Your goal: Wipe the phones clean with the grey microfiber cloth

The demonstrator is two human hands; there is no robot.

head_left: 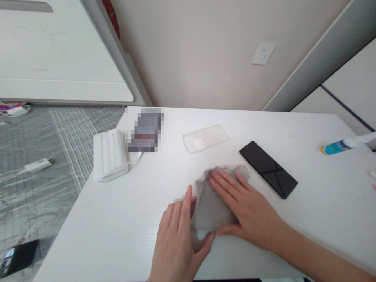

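Observation:
A crumpled grey cloth lies on the white table in front of me. My right hand rests flat on top of it, fingers stretched out and thumb apart at the near edge. Around the left edge of the cloth curves my left hand, its thumb at the near corner and its index finger pointing away from me. Past the far edge of the cloth peeks a small pale piece with a round mark; what lies beneath is hidden. Right of the cloth is a black phone, and beyond it a clear phone case.
A white power bank sits at the table's left edge, cabled to a blurred-out device. A blue-and-white bottle is at the right. A wall with an outlet stands behind the table.

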